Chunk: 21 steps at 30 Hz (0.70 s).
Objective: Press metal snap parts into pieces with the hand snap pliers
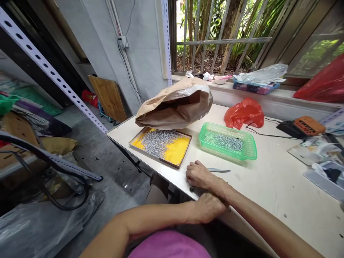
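My right hand [199, 174] rests on the white table near its front edge, fingers curled; what they hold, if anything, is hidden. A small dark piece [191, 189] shows beside its underside. Just behind this hand lies a thin grey curved tool [219, 170], its kind unclear. My left hand [211, 208] is closed at the table edge, crossed under my right wrist, its grip hidden. Ahead, a shallow tray [176, 165] with a yellow bottom carries a heap of small metal screws [159, 142]. More screws [225, 141] lie in a green perforated basket [248, 152].
An open brown paper sack [177, 102] lies behind the tray, its mouth over the tray's far edge. A red plastic bag [244, 113], an orange-and-black battery device [303, 126] with a cable, and a grey bin [325, 179] occupy the table. A perforated metal post [53, 73] stands left.
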### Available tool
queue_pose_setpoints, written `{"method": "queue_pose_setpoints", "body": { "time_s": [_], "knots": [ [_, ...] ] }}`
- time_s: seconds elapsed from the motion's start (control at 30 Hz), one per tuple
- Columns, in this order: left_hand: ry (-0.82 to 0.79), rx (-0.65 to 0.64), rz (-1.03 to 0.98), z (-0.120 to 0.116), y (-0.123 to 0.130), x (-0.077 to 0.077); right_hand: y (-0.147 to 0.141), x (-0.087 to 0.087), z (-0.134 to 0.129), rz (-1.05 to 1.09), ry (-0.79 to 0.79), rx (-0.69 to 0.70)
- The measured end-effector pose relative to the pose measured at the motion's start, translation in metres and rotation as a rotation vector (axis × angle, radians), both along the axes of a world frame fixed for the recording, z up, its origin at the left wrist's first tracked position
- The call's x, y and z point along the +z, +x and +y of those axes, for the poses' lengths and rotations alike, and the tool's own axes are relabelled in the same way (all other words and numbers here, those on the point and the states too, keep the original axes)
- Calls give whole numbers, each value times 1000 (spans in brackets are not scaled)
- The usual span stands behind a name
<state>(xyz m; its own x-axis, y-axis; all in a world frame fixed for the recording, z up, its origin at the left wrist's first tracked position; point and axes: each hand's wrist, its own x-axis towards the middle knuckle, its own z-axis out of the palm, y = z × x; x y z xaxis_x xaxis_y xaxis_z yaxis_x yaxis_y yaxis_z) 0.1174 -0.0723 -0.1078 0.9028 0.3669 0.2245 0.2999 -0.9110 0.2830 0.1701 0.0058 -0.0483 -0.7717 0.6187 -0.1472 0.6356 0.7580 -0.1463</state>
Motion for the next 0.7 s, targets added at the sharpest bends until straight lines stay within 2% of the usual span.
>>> {"method": "queue_pose_setpoints", "body": {
  "time_s": [0.07, 0.1, 0.13, 0.2, 0.3, 0.37, 0.43, 0.5, 0.6, 0.7],
  "knots": [
    [69, -119, -60, -4, -16, 13, 9, 5, 5, 111, 54, -99],
    [97, -117, -97, -1, -29, 20, 18, 10, 10, 184, 100, -163],
    [118, -30, -125, 6, -45, 27, 30, 17, 16, 259, 161, -233],
    [143, 286, -134, 35, -79, 42, 60, 32, 34, 381, 310, -376],
    [108, 844, -35, 100, -127, 61, 110, 52, 61, 420, 508, -602],
    [47, 1044, 82, 140, -150, 69, 134, 55, 69, 371, 561, -715],
    [-6, 1088, 208, 166, -162, 72, 146, 48, 64, 364, 511, -747],
    [-24, 1063, 296, 179, -165, 70, 146, 35, 46, 410, 384, -702],
    [-13, 1016, 349, 185, -162, 64, 134, 11, 4, 479, 169, -610],
    [-5, 1004, 361, 191, -158, 59, 121, -7, -41, 498, -29, -586]
  ]
}}
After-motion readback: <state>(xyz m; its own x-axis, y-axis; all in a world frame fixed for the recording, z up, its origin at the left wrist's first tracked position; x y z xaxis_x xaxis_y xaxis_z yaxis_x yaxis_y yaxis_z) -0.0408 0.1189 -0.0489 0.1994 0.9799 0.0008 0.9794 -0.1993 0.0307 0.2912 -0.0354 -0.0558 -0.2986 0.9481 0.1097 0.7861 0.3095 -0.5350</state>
